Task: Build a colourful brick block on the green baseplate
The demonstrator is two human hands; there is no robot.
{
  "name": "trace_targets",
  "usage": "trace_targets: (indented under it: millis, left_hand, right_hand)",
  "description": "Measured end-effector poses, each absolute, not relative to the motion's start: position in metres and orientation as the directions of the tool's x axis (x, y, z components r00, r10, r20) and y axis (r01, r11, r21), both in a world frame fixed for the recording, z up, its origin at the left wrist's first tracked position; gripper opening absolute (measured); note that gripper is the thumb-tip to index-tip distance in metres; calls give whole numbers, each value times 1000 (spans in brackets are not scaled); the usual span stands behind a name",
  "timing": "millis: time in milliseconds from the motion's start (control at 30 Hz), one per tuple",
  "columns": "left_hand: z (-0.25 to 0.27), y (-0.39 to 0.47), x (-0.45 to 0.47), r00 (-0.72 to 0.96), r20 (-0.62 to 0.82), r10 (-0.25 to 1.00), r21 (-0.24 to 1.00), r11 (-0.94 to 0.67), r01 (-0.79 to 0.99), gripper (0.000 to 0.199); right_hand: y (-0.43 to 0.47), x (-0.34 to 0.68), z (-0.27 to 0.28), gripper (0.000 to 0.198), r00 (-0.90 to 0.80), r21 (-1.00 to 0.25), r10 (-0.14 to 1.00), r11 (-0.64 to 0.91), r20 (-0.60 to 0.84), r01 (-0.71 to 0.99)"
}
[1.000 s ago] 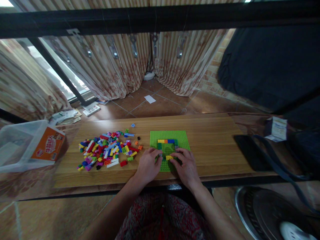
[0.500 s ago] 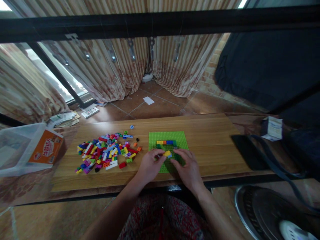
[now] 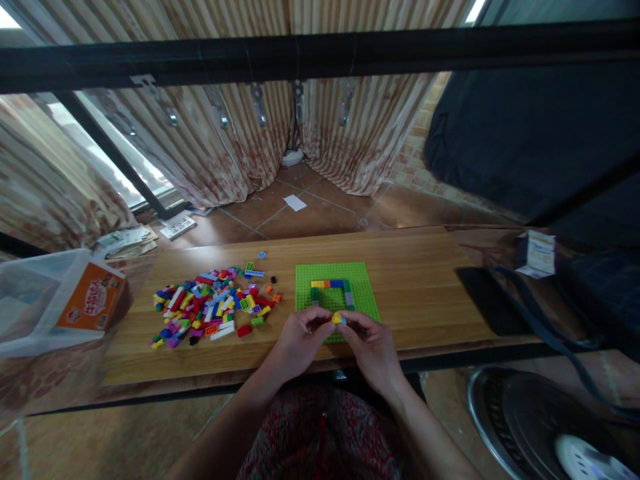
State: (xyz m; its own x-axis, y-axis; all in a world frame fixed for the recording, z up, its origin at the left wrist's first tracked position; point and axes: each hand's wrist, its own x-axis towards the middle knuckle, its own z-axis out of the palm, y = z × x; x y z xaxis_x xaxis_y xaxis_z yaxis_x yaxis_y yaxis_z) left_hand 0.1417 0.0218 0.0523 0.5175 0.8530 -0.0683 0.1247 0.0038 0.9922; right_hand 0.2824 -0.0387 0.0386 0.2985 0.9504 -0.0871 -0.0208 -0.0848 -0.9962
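Both hands meet over the near part of a green baseplate (image 3: 369,303). Between their fingertips is a small piece made of yellow and light-blue toy bricks (image 3: 339,319). My left hand (image 3: 300,335) pinches it from the left, and my right hand (image 3: 373,339) grips it from the right. Just beyond the fingers, a brick outline (image 3: 327,284) stands on the baseplate, with yellow, orange and blue along the far side and green and grey bricks down both sides. My hands hide its near side. Left of the baseplate lies a pile of mixed toy bricks (image 3: 203,303).
The wooden board (image 3: 415,287) carries everything. A clear plastic bin (image 3: 37,300) with an orange label stands at far left. On the right are a dark flat object (image 3: 480,300) with a strap and a small box (image 3: 537,253). A dark rail (image 3: 300,53) crosses ahead.
My hands have come together, and my right fingers now close on the yellow and light-blue bricks. The bricks have shifted slightly nearer to me. The view has moved a little.
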Motion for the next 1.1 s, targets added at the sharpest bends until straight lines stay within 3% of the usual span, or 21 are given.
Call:
trace_targets:
  millis: [167, 267, 400, 500, 600, 867, 1100]
  left_hand:
    - [52, 6, 132, 584, -142, 799, 980, 30, 198, 19]
    - [49, 7, 130, 532, -82, 843, 929, -128, 346, 17]
    - [46, 22, 139, 535, 142, 833, 671, -479, 567, 13]
    - [43, 31, 151, 629, 157, 761, 452, -622, 640, 11]
    - [38, 34, 159, 659, 126, 742, 332, -657, 677, 12]
    - [27, 32, 157, 642, 182, 745, 394, -654, 646, 13]
    - [27, 34, 152, 636, 165, 754, 392, -642, 659, 12]
  right_hand:
    - [-66, 289, 35, 26, 218, -967, 952, -178, -216, -182]
    - [-78, 299, 25, 31, 276, -956, 921, -231, -275, -182]
    - [-81, 315, 16, 36, 419, -958, 862, -245, -285, -148]
    - [-79, 322, 17, 40, 476, -968, 843, -221, -251, -119]
    - [-78, 324, 20, 40, 502, -976, 838, -205, -214, -75]
    - [-76, 323, 21, 36, 493, -987, 857, -163, -149, -15]
    - [-52, 319, 19, 27, 363, -888, 927, -85, 96, 452]
